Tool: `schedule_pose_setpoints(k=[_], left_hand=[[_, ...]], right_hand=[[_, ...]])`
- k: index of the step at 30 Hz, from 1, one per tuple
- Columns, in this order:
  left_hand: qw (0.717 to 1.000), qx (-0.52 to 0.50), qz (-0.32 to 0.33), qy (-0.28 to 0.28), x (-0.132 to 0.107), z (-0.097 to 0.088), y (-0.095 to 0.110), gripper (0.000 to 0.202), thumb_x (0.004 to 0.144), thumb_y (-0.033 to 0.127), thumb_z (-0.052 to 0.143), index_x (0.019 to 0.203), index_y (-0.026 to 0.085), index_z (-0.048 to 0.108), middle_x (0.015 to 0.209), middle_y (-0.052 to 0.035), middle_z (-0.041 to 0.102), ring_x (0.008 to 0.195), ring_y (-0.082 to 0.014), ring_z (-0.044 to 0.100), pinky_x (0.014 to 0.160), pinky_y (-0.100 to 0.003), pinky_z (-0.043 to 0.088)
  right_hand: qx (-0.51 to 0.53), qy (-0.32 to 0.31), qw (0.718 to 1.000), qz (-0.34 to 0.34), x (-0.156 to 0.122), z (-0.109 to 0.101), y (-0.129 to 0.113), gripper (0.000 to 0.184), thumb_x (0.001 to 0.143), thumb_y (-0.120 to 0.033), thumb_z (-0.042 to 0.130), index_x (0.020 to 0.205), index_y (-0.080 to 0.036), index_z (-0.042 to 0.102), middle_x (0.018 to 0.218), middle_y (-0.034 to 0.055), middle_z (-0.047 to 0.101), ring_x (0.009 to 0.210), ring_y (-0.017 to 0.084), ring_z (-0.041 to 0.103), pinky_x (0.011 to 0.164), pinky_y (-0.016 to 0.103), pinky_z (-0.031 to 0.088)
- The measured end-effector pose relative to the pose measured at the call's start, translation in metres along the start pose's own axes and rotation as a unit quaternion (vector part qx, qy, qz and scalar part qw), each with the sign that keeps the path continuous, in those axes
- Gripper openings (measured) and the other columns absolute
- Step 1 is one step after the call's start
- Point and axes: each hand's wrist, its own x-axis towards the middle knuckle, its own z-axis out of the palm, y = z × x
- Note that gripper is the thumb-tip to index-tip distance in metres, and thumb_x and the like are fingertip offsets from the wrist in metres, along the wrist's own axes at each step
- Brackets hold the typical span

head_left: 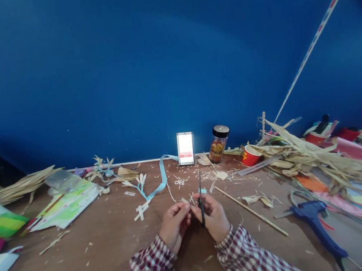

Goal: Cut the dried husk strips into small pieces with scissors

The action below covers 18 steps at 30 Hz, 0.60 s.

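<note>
My left hand (pixel 175 224) is closed in a pinch, with a small pale piece of dried husk (pixel 185 200) at its fingertips. Black-handled scissors (pixel 201 211) are in my right hand (pixel 215 219), blades pointing up and away from me. The fingertips of both hands meet or nearly meet, so part of the husk piece is hidden. Just beyond the hands lie thin pale clippings (pixel 181 180). To the left are crossed pale strips (pixel 141 211) and a husk flower on a blue stem (pixel 140 188), beside a light-blue ribbon (pixel 163 174).
A blue glue gun (pixel 316 221) and a thin stick (pixel 252 211) lie to the right. Behind them are a husk pile (pixel 314 150), a red paper cup (pixel 250 156) and a black-lidded jar (pixel 219 145). Painted paper (pixel 69 207) and a husk bundle (pixel 26 185) lie left.
</note>
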Motion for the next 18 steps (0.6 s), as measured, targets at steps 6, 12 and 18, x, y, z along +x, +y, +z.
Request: schedule_pose_setpoints(k=[6,12,18], left_hand=[[1.0,-0.006,0.01,-0.005,0.007,0.001,0.005,0.019,0.056,0.022,0.074,0.066,0.011,0.062,0.055,0.0009,0.058,0.046,-0.0034,0.051,0.046,-0.012,0.045],[0.998,0.037,0.036,0.043,0.019,0.002,0.022,0.017,0.057,0.024,0.073,0.063,0.012,0.061,0.053,0.0011,0.056,0.042,-0.0027,0.046,0.039,-0.011,0.04],[0.993,0.042,0.094,0.057,0.022,0.002,0.035,0.017,0.06,0.025,0.069,0.062,0.01,0.06,0.055,0.0011,0.054,0.042,-0.0022,0.041,0.037,-0.012,0.032]], right_hand=[[-0.029,0.008,0.999,-0.012,0.007,0.005,-0.003,0.035,0.066,-0.027,0.065,0.096,-0.015,0.053,0.065,-0.0001,0.06,0.058,0.013,0.056,0.055,0.024,0.045],[-0.056,0.027,0.998,-0.029,0.01,0.003,0.004,0.035,0.069,-0.028,0.063,0.099,-0.014,0.053,0.066,-0.0007,0.055,0.059,0.012,0.05,0.054,0.022,0.041],[-0.062,-0.056,0.996,-0.013,-0.001,0.002,0.007,0.028,0.073,-0.03,0.06,0.096,-0.016,0.055,0.056,-0.0053,0.044,0.049,0.008,0.038,0.044,0.019,0.031]])
